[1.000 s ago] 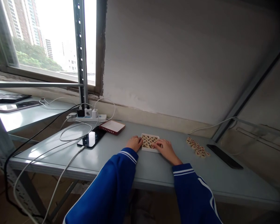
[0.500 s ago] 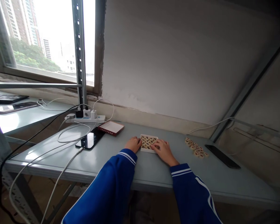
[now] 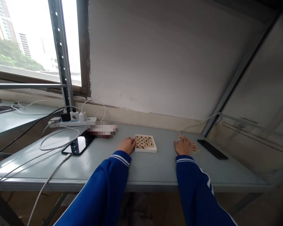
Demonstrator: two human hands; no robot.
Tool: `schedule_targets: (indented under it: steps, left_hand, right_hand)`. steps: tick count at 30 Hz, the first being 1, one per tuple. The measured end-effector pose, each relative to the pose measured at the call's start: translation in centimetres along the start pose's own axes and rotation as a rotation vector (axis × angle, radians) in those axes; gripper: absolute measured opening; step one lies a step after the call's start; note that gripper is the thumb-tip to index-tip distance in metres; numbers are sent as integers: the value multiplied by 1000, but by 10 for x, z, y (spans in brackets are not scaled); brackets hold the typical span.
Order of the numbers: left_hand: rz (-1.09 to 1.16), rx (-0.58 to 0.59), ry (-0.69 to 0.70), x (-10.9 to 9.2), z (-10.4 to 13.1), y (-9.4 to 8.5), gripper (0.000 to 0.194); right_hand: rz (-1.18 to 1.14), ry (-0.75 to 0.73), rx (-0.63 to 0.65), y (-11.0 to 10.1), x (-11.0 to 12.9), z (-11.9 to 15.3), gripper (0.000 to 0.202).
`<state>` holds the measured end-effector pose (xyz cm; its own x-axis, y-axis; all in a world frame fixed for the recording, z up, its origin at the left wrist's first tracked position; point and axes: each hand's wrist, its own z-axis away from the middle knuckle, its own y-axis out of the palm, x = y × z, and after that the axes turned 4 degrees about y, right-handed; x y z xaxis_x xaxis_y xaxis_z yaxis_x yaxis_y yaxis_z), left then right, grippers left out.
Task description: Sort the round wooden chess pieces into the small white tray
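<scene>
A white open box [image 3: 145,150] lies on the grey table, with several round wooden pieces marked in dark characters [image 3: 143,142] inside it; its lower right corner holds no piece. My left hand [image 3: 127,145] rests at the box's left edge, fingers curled against the rim. To the right, my right hand [image 3: 182,146] reaches over a second group of round pieces with reddish marks [image 3: 193,147]. Its fingers are spread, and it partly covers that group. Whether a fingertip touches a piece is hard to tell.
A black phone [image 3: 79,143] with a cable plugged in lies at the left, near a power strip [image 3: 70,123] and loose white cables. Behind is a blurred reddish box lid [image 3: 103,129]. A long dark object [image 3: 212,149] lies at the right. A wall runs along the back.
My right hand has left the white box and moved right, onto the reddish-marked pieces. My left hand stays at the box's left edge. The camera view has turned to the right.
</scene>
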<state>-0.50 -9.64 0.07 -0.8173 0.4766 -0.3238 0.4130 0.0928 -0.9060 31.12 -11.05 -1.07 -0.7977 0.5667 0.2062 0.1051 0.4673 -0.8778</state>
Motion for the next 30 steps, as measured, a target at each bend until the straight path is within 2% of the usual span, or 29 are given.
schedule_targets:
  steps: [1, 3, 8, 11, 13, 16, 19, 22, 25, 30]
  left_hand:
    - [3, 1, 0, 0, 0, 0, 41]
    - [3, -2, 4, 1, 0, 0, 41]
    - [-2, -6, 18, 3, 0, 1, 41]
    - [4, -6, 14, 3, 0, 1, 41]
    - [2, -3, 11, 3, 0, 0, 41]
    - [-6, 11, 7, 2, 0, 0, 41]
    - [-9, 13, 6, 2, 0, 0, 41]
    - [-11, 18, -8, 0, 1, 0, 41]
    - [-11, 12, -18, -1, 1, 1, 41]
    - [-18, -5, -19, 0, 0, 4, 42]
  right_hand:
    - [32, 28, 33, 4, -7, -4, 48]
    - [60, -13, 39, 7, -14, -6, 43]
    - [4, -229, 25, -3, -4, 7, 26]
    - [-44, -269, -26, -7, 0, 11, 26]
    - [-61, -245, -70, -6, -2, 10, 30]
    - [-119, -237, 66, -2, -6, 6, 34]
    - [-219, -358, 217, -3, -6, 7, 32]
    - [-401, -550, 195, -13, 7, 20, 31]
    - [-604, -699, 167, -29, 31, 44, 34]
    - [-614, -818, 248, -43, 66, 78, 34]
